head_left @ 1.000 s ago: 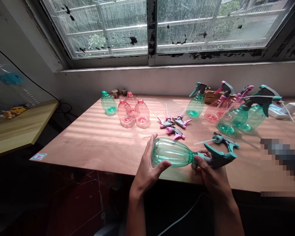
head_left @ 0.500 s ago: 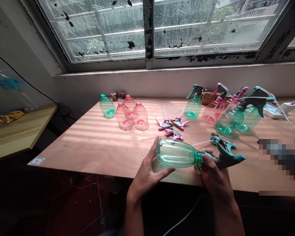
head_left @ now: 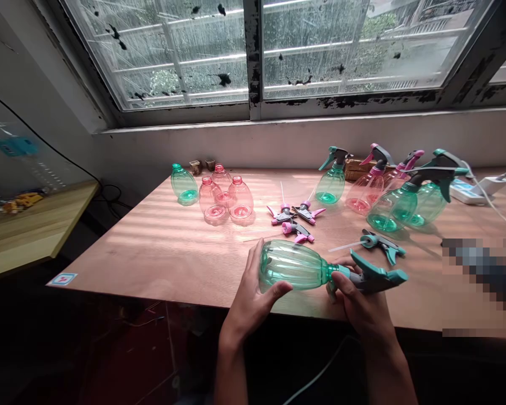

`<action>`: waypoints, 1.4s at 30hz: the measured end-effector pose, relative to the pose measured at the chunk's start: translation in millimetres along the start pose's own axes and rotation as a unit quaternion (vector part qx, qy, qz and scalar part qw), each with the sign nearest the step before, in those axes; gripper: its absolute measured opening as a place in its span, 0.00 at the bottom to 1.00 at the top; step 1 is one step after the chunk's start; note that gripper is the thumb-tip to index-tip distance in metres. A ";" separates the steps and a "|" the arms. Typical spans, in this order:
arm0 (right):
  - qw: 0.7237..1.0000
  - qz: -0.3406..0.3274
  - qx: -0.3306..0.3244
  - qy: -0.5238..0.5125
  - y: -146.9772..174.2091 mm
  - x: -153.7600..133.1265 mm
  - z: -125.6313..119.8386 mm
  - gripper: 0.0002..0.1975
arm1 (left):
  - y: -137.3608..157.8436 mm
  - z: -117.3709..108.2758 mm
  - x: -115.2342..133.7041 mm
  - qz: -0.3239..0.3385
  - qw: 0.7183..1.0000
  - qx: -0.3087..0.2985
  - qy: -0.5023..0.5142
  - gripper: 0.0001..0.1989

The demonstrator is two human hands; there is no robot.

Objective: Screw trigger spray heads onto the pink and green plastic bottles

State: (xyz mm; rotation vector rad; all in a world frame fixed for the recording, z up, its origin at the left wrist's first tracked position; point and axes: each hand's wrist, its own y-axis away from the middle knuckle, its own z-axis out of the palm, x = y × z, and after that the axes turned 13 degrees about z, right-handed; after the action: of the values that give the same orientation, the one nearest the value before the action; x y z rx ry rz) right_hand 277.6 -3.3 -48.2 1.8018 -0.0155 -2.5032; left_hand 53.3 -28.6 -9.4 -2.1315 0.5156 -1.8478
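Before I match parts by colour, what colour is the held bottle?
The held bottle is translucent green, clearest in the head view.

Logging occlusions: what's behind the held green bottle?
Beyond the bottle, three pink trigger heads lie on the table. The left hand is partly hidden behind the bottle's base.

A square sticker marks the front left corner of the worktop. Near the back left corner, two small brownish pots stand side by side. Farther right along the back edge lies a brown block, partly hidden, then a white power strip with a white plug in it. Toward the right, a dark object is pixelated beyond recognition. Past the back edge, a streaked window sits in a peeling grey frame. Beyond the left edge, a black cable runs down toward a second table bearing something yellow.
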 end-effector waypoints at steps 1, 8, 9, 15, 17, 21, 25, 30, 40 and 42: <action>1.000 0.000 -0.002 0.001 -0.2 0.9 -1.2 0.12 | -1.5 0.2 0.7 0.006 1.000 -0.002 0.003 0.41; 0.999 0.000 0.016 -0.052 1.0 -4.6 5.7 0.12 | -3.3 2.0 2.1 -0.017 0.999 -0.021 0.020 0.46; 0.998 -0.002 0.022 -0.064 1.2 -5.7 7.3 0.12 | -3.2 2.1 1.2 -0.018 1.000 -0.021 0.015 0.49; 0.997 -0.015 0.046 -0.064 1.3 -8.1 11.7 0.13 | -3.1 3.0 -2.6 -0.015 0.999 -0.038 0.003 0.52; 0.998 -0.017 0.043 -0.043 1.2 -6.5 10.0 0.13 | -1.9 2.9 -3.3 -0.021 0.999 -0.032 -0.012 0.55; 1.000 -0.006 0.023 0.006 1.0 0.3 1.8 0.13 | -0.8 1.3 -4.4 -0.010 1.000 0.000 0.007 0.50; 1.000 0.001 0.013 0.012 0.6 2.3 -1.5 0.13 | -2.9 0.0 -2.7 0.027 0.999 0.004 0.020 0.35; 0.998 -0.007 0.024 -0.061 0.4 -3.7 5.9 0.13 | -2.3 0.2 -2.8 -0.003 0.999 -0.022 0.031 0.45; 0.999 -0.015 0.032 -0.004 1.3 -4.0 7.2 0.14 | 0.0 2.2 -5.4 -0.016 0.999 -0.012 -0.031 0.52; 1.000 -0.005 0.012 0.018 0.4 -0.2 2.0 0.14 | -0.6 1.7 -5.2 -0.010 1.000 0.007 -0.018 0.47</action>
State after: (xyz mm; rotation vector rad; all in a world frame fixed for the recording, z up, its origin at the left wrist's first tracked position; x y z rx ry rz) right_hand 275.7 -3.7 -47.4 1.8595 -0.0337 -2.4880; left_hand 54.4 -25.8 -14.0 -2.1638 0.4735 -1.8147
